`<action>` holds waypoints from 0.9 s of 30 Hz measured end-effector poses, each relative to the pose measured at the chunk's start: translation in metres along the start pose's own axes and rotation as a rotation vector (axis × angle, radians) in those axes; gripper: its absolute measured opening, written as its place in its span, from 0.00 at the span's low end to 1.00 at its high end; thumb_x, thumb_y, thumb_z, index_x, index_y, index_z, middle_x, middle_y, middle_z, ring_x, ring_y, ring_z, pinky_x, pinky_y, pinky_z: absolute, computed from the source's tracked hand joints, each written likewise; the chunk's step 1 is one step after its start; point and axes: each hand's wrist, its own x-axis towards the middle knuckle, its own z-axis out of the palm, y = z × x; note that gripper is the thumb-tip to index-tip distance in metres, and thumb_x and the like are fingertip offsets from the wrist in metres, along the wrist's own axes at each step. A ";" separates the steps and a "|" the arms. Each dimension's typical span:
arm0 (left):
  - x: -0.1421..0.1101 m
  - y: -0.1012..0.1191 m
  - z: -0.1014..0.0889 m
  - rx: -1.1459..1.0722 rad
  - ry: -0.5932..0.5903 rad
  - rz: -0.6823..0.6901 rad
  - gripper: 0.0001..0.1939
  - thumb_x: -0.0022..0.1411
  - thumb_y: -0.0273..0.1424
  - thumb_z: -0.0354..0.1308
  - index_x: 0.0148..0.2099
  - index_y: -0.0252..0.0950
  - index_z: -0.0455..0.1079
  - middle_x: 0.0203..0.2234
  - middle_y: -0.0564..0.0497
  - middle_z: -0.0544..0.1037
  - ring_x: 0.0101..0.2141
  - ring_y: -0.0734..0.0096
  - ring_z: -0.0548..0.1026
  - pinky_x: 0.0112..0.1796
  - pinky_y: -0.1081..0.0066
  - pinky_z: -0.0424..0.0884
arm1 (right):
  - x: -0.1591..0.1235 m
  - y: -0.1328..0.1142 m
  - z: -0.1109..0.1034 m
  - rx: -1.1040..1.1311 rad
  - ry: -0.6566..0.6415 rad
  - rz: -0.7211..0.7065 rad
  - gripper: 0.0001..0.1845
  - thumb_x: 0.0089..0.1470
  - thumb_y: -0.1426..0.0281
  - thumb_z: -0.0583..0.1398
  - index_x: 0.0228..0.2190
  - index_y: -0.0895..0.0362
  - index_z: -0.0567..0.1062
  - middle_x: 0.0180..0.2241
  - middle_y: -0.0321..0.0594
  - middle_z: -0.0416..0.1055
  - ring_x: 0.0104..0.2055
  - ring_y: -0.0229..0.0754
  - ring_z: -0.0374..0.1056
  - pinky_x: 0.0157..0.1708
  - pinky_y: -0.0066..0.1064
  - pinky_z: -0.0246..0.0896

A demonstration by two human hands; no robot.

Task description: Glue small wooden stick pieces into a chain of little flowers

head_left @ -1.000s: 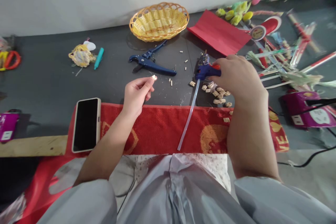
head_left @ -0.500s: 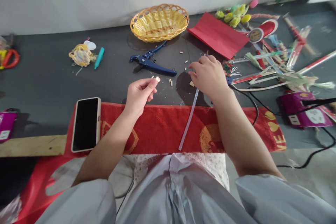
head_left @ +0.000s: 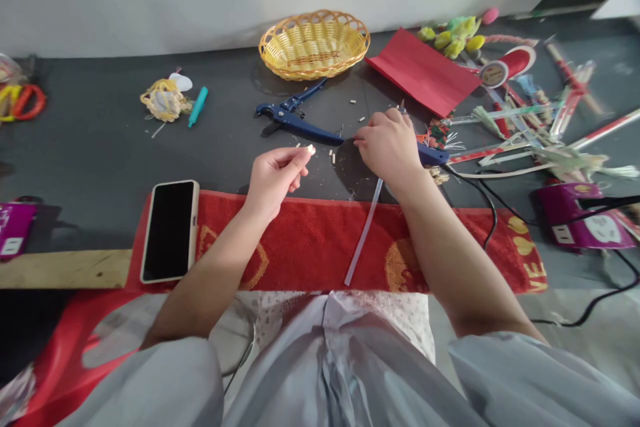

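Observation:
My left hand (head_left: 280, 177) hovers above the front of the dark table, thumb and forefinger pinched on a small cream-coloured piece (head_left: 311, 149). My right hand (head_left: 390, 147) is low over the table with its fingers curled together; its fingertips are partly hidden, and anything between them is too small to make out. A translucent glue stick (head_left: 364, 232) runs from beneath that hand onto the red towel. Beside the right wrist, a blue tool (head_left: 433, 155) with a cable shows in part. Short cream bits (head_left: 333, 158) lie between my hands, near a blue-handled cutter (head_left: 300, 121).
A wicker basket (head_left: 315, 47) stands at the back, with red paper (head_left: 425, 73) beside it. Ribbons, straws and a red spool (head_left: 515, 63) clutter the right side. A phone (head_left: 169, 232) rests on the towel (head_left: 300, 247). Scissors (head_left: 30, 103) lie far left.
My right hand has shifted left and its fingers have drawn closer together, baring more of the blue tool. My left hand still pinches the cream piece. The view has swung slightly left.

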 end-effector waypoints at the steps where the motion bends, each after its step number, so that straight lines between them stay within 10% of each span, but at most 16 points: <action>1: 0.000 0.000 0.000 -0.002 -0.001 0.002 0.18 0.48 0.44 0.71 0.32 0.34 0.79 0.19 0.55 0.72 0.15 0.87 0.62 0.15 0.81 0.55 | 0.000 0.000 0.001 0.000 0.004 -0.001 0.14 0.61 0.70 0.56 0.36 0.60 0.81 0.40 0.50 0.75 0.49 0.57 0.66 0.46 0.47 0.61; 13: -0.001 0.001 0.001 -0.015 0.001 -0.006 0.20 0.45 0.45 0.73 0.33 0.34 0.79 0.17 0.56 0.72 0.15 0.87 0.62 0.15 0.81 0.55 | 0.001 0.000 0.002 0.015 0.008 0.044 0.13 0.57 0.72 0.56 0.33 0.62 0.81 0.36 0.52 0.77 0.46 0.56 0.67 0.44 0.46 0.61; 27: -0.004 0.002 0.000 -0.004 -0.109 -0.042 0.22 0.46 0.49 0.71 0.35 0.36 0.80 0.17 0.55 0.71 0.15 0.86 0.61 0.16 0.79 0.54 | -0.018 -0.010 -0.023 1.160 0.293 -0.230 0.09 0.54 0.64 0.64 0.28 0.56 0.77 0.29 0.38 0.75 0.32 0.38 0.68 0.34 0.33 0.62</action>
